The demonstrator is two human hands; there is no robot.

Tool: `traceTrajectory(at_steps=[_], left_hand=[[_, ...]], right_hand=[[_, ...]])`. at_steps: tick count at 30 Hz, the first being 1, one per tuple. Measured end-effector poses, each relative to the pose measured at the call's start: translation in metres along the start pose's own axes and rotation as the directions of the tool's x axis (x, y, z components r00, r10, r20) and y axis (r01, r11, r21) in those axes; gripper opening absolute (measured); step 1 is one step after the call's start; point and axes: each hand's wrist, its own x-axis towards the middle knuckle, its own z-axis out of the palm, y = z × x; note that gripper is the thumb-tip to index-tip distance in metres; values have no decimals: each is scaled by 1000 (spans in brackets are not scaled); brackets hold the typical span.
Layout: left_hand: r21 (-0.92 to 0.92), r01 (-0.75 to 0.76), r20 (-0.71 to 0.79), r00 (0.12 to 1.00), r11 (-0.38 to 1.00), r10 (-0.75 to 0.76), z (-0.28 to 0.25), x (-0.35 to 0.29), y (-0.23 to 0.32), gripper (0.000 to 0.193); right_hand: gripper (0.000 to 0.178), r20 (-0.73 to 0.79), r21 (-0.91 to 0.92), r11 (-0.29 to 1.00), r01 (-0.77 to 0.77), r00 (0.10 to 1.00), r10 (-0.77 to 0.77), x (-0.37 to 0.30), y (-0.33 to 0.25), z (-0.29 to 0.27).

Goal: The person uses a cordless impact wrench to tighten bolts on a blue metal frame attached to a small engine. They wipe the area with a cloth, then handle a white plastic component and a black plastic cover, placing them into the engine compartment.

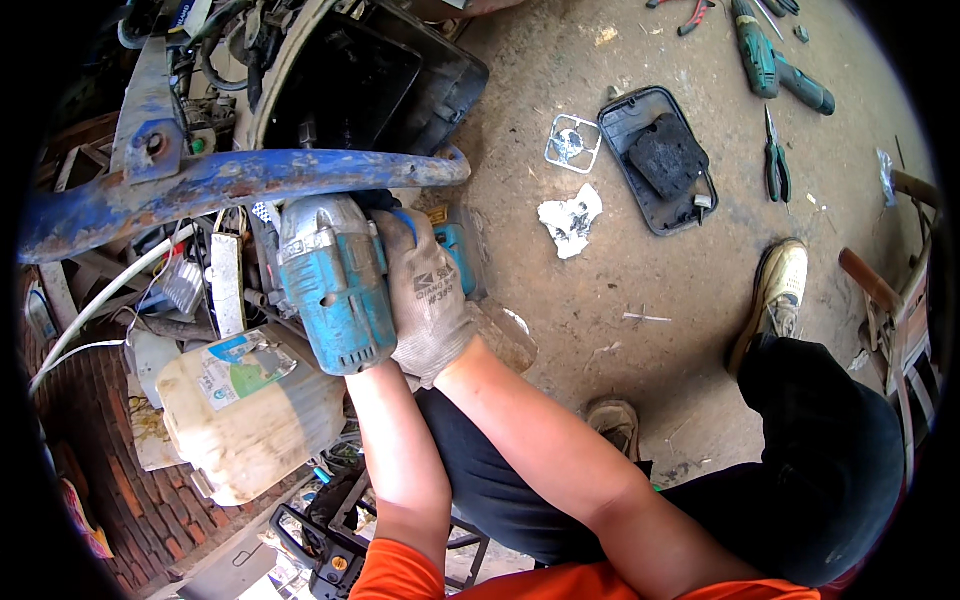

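Note:
A scuffed teal cordless impact wrench (338, 290) with a grey metal nose is held up against the underside of a rusty blue metal tube (300, 172). My right hand (430, 295), in a grey knit glove, is closed round its handle; a teal block (455, 258) shows past the knuckles. My left forearm reaches up beneath the tool's body, which hides my left hand and its fingers. Where the nose meets the work is also out of sight. Just above the tube is an open black plastic box (400, 85).
Beside the left arm lies a stained white plastic jug (255, 420) among scrap metal and cables. On the floor at right are a black plastic cover (660, 160), a white rag (570, 222), pliers (776, 165) and a green cordless drill (765, 62). Rusty metal frames (900, 310) stand at far right.

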Motion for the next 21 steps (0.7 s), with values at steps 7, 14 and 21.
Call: traceTrajectory(at_steps=[7,14,21], left_hand=[[-18,-16,14,1000,1000,16,-1,3,1,46],[-23,-36,18,999,999,36,0,4,5,45],[-27,-47,46,998,999,48,-3,12,3,44]], right_hand=[[60,-5,-50,999,0,1000,0,3,3,5],[60,-8,-35,999,19,1000,-19,7,1,5],[50,-25,-92,995,42,999,-44,11,8,1]])
